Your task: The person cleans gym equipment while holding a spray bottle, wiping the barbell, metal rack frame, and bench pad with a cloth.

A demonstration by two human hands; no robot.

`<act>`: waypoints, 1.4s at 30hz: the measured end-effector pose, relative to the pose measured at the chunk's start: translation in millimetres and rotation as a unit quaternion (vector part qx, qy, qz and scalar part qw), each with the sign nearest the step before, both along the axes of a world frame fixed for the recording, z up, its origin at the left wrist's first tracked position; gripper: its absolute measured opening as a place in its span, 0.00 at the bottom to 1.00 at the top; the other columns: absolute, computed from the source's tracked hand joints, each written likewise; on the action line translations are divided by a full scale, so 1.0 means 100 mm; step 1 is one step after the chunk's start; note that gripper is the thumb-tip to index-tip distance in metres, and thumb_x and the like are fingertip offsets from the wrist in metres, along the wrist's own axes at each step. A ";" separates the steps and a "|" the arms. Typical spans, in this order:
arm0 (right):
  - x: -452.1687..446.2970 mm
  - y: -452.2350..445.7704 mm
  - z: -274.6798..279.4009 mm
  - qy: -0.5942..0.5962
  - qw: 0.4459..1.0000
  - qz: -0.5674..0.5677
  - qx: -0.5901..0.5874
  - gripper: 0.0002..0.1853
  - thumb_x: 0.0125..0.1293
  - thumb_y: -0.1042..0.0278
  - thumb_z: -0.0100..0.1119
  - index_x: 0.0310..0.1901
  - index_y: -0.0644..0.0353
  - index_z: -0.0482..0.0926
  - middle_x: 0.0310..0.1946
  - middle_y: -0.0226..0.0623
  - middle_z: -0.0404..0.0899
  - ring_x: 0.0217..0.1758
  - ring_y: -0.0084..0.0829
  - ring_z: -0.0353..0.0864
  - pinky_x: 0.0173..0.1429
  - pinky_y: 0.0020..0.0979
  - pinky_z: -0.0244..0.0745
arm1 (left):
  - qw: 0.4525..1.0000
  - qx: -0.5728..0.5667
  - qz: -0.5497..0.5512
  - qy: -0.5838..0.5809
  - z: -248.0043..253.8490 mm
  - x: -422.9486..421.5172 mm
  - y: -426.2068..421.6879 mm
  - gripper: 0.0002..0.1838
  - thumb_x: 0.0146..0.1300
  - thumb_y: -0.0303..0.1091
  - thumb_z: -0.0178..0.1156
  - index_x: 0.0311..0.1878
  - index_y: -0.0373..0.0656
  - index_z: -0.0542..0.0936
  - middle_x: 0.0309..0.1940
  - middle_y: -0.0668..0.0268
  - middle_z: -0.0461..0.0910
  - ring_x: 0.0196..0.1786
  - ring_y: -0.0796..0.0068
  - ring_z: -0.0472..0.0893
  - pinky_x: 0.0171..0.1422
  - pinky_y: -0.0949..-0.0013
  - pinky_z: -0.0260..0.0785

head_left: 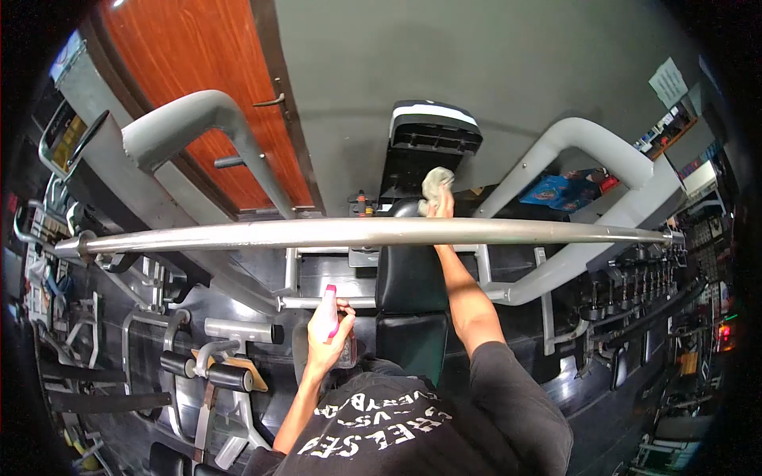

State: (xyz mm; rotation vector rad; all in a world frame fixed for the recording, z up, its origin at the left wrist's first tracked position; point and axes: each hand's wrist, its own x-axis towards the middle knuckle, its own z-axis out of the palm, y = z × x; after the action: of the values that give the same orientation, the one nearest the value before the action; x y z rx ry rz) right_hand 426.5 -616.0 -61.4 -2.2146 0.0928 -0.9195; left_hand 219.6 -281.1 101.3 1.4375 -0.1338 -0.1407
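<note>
My left hand [336, 337] is wrapped round a spray bottle with a pink and white trigger head [329, 309]; its clear body shows partly below my fingers. My right arm reaches forward under the barbell [381, 232]. At its end, my right hand [443, 205] grips a crumpled pale cloth [437, 184] near the top end of the black padded bench [410, 278]. Whether the cloth touches the pad I cannot tell. The bar runs across the view, above the bench and my right forearm.
Grey frame uprights [198, 119] stand on both sides of the bench. Beyond it are a grey wall [341, 71] and a wooden door [190, 63]. Dumbbells [635, 289] sit on a rack at right. A machine with black roller pads [230, 377] is at lower left.
</note>
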 end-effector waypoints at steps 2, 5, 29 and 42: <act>0.02 -0.09 -0.66 0.190 0.935 -0.047 -0.296 0.32 0.67 0.56 0.49 0.71 0.46 0.54 0.70 0.49 0.52 0.71 0.54 0.55 0.70 0.49 0.54 | 1.000 0.010 0.017 -0.013 -0.06 -0.03 0.07 0.15 0.62 0.20 0.57 0.52 0.36 0.71 0.39 0.63 0.76 0.37 0.81 0.77 0.34 0.79 0.72; -0.07 0.17 -0.33 0.276 0.927 -0.073 -0.241 0.34 0.65 0.49 0.49 0.71 0.47 0.54 0.73 0.48 0.46 0.74 0.53 0.46 0.72 0.58 0.43 | 0.998 -0.004 0.055 -0.007 -0.12 -0.05 0.19 0.17 0.62 0.20 0.56 0.54 0.36 0.69 0.38 0.63 0.75 0.32 0.81 0.75 0.29 0.77 0.72; -1.12 0.29 -0.38 0.198 0.962 0.101 -0.158 0.28 0.56 0.79 0.52 0.62 0.61 0.68 0.65 0.53 0.62 0.71 0.52 0.55 0.74 0.43 0.51 | 0.999 -0.003 0.032 -0.002 -0.09 0.01 0.12 0.14 0.62 0.22 0.58 0.50 0.36 0.71 0.35 0.66 0.77 0.27 0.84 0.75 0.30 0.78 0.72; -1.85 0.19 -0.47 0.169 0.978 0.003 0.125 0.21 0.66 0.65 0.52 0.59 0.62 0.70 0.54 0.54 0.74 0.56 0.52 0.75 0.59 0.43 0.70 | 0.998 0.004 -0.059 0.010 -0.04 0.09 0.03 0.13 0.62 0.23 0.58 0.49 0.35 0.72 0.37 0.64 0.77 0.33 0.81 0.76 0.34 0.77 0.71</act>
State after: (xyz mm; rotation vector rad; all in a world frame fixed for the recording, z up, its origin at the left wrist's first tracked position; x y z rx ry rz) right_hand 241.9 -597.2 -108.0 -2.1099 0.3412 -0.4876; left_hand 228.4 -278.1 96.9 1.4357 -0.2021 -0.2528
